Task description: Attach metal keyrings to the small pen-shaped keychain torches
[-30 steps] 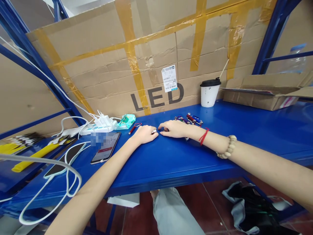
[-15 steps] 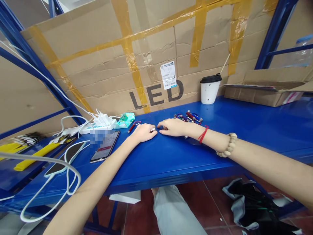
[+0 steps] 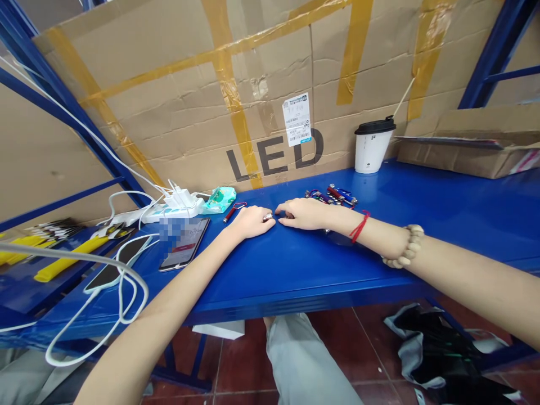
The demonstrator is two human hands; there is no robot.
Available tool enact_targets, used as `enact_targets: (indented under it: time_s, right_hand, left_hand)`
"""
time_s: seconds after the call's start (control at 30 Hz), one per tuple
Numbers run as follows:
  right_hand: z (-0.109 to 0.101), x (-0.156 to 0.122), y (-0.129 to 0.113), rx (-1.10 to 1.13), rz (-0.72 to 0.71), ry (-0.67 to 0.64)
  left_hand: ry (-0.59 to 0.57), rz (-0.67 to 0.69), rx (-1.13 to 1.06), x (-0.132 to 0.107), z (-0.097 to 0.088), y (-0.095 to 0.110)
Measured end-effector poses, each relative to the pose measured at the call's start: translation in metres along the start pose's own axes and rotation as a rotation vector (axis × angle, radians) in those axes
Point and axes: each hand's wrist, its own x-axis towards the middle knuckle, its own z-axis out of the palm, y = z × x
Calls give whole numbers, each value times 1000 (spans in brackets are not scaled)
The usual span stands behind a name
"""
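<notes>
Both hands are resting low on the blue table (image 3: 270, 270), off to the right of the phone (image 3: 188, 247). The left hand (image 3: 252, 221) is sitting nearer the phone with its fingers curling in, and a silvery bit (image 3: 268, 216) is showing there — a ring or part of something, I can't tell. The right hand (image 3: 307, 214) is facing it from farther right of the phone, fingers bending, thumb and index parting slightly; something dark (image 3: 289, 215) is peeking out between them, but I can't tell if they're actually gripping it. The red keychain (image 3: 229, 214) is lying just right of the phone's far end, right beside the left hand, while the pile of keychains (image 3: 336, 193) is lying well right of the phone, behind the right wrist. For doing fiddly close-up stuff like this well, I'm thinking light fingertips, left hand acting as the anchor, right hand making the small moves — and I'd be watching that red string (image 3: 360, 227) on the right wrist, since it's hanging near enough to snag.
</notes>
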Motion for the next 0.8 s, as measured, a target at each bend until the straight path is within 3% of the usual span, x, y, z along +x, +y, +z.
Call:
enact_targets:
  time_s: [0.8]
  right_hand:
    - [2,-1,-3,-22,-54,-23]
  left_hand:
    - [16,23,-9,0,1,-1]
